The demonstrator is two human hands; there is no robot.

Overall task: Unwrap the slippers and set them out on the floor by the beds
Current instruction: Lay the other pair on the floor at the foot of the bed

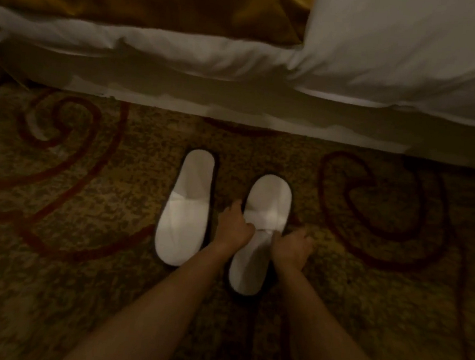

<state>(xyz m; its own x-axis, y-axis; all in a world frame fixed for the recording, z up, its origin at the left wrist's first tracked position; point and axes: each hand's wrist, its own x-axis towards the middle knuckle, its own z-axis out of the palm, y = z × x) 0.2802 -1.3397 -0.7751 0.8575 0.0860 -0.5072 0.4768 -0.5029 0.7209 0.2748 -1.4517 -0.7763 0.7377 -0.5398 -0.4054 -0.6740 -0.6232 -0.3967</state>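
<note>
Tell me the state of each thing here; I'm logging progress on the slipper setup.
Left slipper: unwrapped, flat on the carpet, untouched.
Right slipper: unwrapped, on the carpet, held at both sides of its strap.
Left hand: gripping the right slipper's left edge.
Right hand: gripping its right edge.
Bed: made, white sheet hanging over the side.
Carpet: bare apart from the slippers.

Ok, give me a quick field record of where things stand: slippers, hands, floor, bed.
left slipper: flat on the carpet, unwrapped, nobody touching it
right slipper: on the carpet beside it, set slightly nearer the person
left hand: gripping the right slipper's left edge
right hand: on the right slipper's right edge
wrapping: none in view
carpet: patterned, with red swirls
bed: white bedding just beyond the slippers
</note>
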